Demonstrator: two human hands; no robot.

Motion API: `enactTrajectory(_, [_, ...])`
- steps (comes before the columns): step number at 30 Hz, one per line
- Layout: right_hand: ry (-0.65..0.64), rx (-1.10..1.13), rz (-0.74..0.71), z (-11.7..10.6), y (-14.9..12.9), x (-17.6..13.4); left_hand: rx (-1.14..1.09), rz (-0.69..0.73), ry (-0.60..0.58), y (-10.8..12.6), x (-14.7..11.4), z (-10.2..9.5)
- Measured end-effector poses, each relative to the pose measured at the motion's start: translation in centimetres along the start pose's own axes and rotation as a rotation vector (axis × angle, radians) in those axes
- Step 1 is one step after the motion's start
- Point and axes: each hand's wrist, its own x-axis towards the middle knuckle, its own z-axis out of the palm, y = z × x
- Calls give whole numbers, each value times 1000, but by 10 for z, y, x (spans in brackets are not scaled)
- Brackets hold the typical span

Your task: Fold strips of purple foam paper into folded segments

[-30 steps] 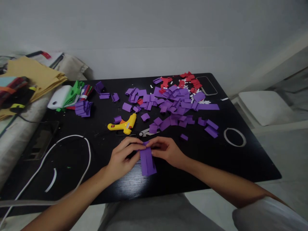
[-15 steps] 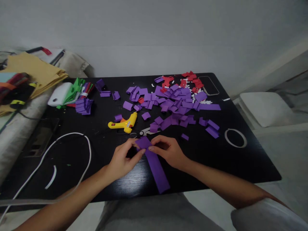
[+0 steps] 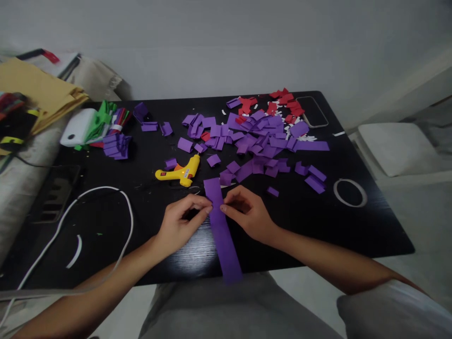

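A long purple paper strip [image 3: 226, 247] runs from the middle of the table down to its front edge, its far part opened out with crease lines. My left hand [image 3: 185, 216] pinches the strip's left edge between thumb and fingertips. Opposite it, my right hand [image 3: 249, 212] pinches the right edge in the same way. Just beyond lies a yellow glue gun [image 3: 181, 172], with a pile of folded purple paper pieces [image 3: 261, 136] behind and to the right. Scissors behind the strip are mostly hidden.
Red paper scraps [image 3: 286, 101] lie at the back right. A tape ring [image 3: 350, 193] rests on the right side. At left a white cable [image 3: 130, 212] loops past my forearm, near bundled green strips [image 3: 102, 122] and a white device [image 3: 77, 128]. Brown envelopes [image 3: 38, 87] are stacked far left.
The strip's far end, folded over before, is now opened out and points away from me. Both hands have shifted slightly along its edges. The camera view has tilted a little downward.
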Motion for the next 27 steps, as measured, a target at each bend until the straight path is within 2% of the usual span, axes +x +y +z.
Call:
enactTrajectory(3, [-15,-108,-47,0,-1,-1,13,-2,-23,-1,-1,0])
enactTrajectory(13, [50,-216,-155,-1,4,-5,24,39,-7,1,0,-2])
enactTrajectory(21, [52,-308,-350,-4,4,-4,84,94,21,4,3,-3])
enactTrajectory(27, [55,-332,-363,-4,5,-3,101,117,18,7,3,-4])
